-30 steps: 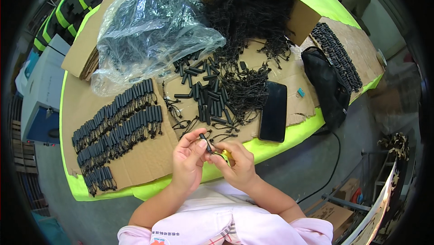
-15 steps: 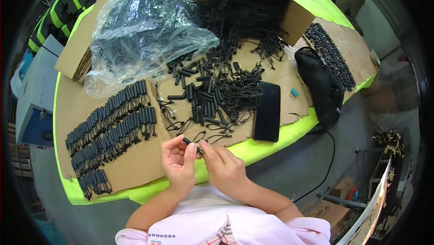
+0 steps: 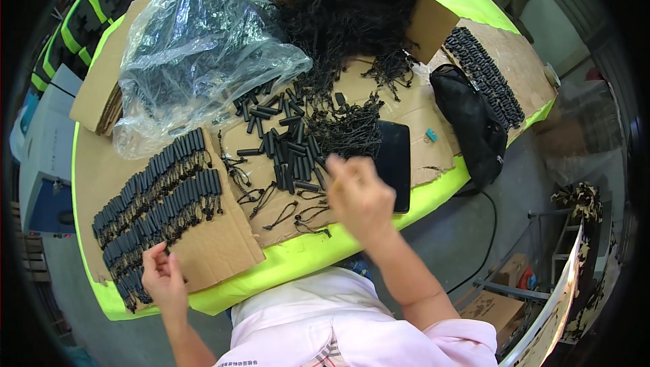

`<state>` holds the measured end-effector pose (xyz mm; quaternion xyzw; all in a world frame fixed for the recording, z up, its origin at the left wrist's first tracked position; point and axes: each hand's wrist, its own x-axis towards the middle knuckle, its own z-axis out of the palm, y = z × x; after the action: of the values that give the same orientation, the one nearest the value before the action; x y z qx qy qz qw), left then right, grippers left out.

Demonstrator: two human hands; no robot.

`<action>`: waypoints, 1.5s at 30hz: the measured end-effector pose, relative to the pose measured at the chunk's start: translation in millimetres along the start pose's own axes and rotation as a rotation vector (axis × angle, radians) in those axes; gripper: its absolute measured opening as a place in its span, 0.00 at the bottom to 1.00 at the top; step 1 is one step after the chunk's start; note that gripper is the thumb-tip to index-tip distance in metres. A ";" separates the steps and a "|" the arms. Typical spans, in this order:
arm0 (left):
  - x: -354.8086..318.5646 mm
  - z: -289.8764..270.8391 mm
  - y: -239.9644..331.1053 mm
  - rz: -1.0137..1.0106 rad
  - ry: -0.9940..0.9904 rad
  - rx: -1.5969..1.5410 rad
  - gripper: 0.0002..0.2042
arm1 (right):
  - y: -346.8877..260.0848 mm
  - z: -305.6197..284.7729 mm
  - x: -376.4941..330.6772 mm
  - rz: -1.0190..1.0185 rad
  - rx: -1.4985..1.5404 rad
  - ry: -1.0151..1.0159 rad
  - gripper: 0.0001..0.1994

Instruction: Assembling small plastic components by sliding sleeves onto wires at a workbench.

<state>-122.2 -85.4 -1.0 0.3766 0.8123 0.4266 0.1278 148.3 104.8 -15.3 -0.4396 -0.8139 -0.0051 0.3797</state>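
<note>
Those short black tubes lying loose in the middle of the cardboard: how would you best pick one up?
Pinch a loose black tube across its narrow width, near mid-length, coming straight down from above. Each lies flat on the cardboard, so only its top and long sides are free. Choose one at the pile's near edge, by the right hand, where fewer neighbours and cords crowd it.

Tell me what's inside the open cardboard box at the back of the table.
The cardboard box holds a dense tangle of thin black looped cords, spilling out onto the cardboard sheet in front. The box's floor and anything beneath the tangle are covered.
</note>
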 end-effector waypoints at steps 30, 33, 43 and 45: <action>98.7 146.3 91.8 0.757 -0.320 0.610 0.11 | 42.0 -4.6 0.3 0.673 0.974 0.008 0.03; 79.2 137.4 100.7 0.834 -0.178 0.359 0.07 | 33.8 -5.2 -3.4 0.681 1.093 -0.044 0.07; 39.1 123.2 95.0 0.571 -0.324 0.050 0.17 | -19.8 -60.0 2.6 0.471 1.063 -0.300 0.08; 33.6 115.7 102.4 0.543 -0.328 0.003 0.16 | -44.3 -99.6 6.4 0.403 1.577 -0.465 0.10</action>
<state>-32.5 44.0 13.8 0.6437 0.6513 0.3774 0.1378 175.4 48.1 74.0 -0.1724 -0.5427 0.7227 0.3917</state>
